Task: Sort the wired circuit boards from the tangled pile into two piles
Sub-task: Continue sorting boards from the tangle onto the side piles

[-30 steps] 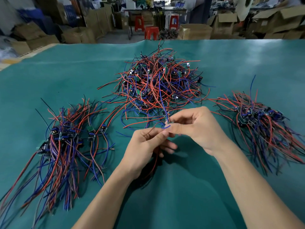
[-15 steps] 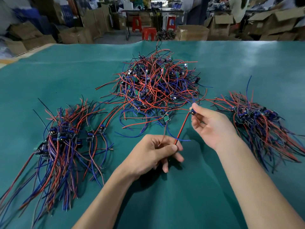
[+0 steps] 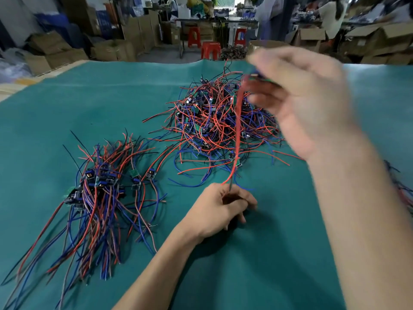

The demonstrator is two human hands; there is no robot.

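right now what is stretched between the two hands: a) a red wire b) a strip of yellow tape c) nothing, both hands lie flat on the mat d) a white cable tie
a: a red wire runs taut from the raised, blurred right hand down to the left hand, which pinches its lower end just above the teal mat, in front of the tangled pile.

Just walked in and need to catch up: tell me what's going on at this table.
A person is sorting wired circuit boards on a green mat. The right hand, raised and blurred, holds one board's upper end, while the left hand pinches the lower end of its red wire, stretching it taut above the tangled pile. A sorted pile lies to the left; another is just visible at the right edge.
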